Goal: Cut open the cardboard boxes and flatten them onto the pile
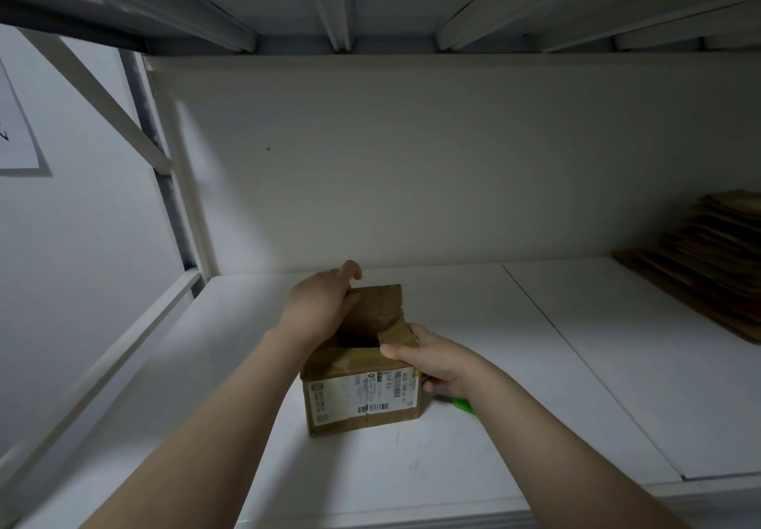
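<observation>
A small brown cardboard box point(362, 401) with a white shipping label on its near side stands on the white shelf point(473, 425). Its top is open. My left hand point(319, 308) grips the far left flap and holds it up. My right hand point(432, 357) pinches the taped right flap at the box's rim. A green object point(462, 405), partly hidden under my right wrist, lies on the shelf right of the box. A pile of flattened cardboard point(708, 260) sits at the far right of the shelf.
The shelf has a white back panel point(412, 166) and another shelf close overhead point(370, 13). A metal upright and diagonal brace point(164, 166) stand at the left. A seam point(576, 355) runs across the shelf surface right of the box.
</observation>
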